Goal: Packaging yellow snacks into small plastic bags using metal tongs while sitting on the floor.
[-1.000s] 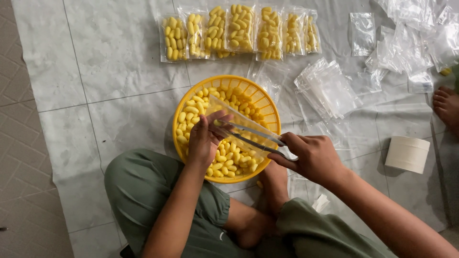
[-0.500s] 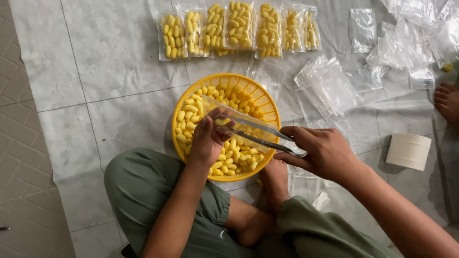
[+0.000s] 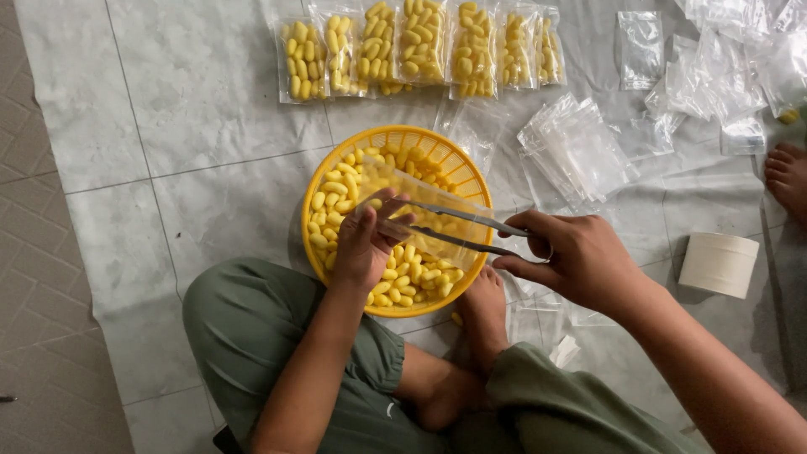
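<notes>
Tweezers and bag over a yellow basket

Head view: left hand (image 3: 363, 245) grips a clear bag (image 3: 424, 202) above the yellow basket (image 3: 336, 160) of cocoons (image 3: 332, 189); right hand (image 3: 580, 259) pinches metal tweezers (image 3: 466, 231), tips inside the bag.

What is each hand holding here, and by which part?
The right hand grips metal tongs at their rear end. The left hand holds a clear plastic bag by its lower edge, over the yellow basket.
</notes>
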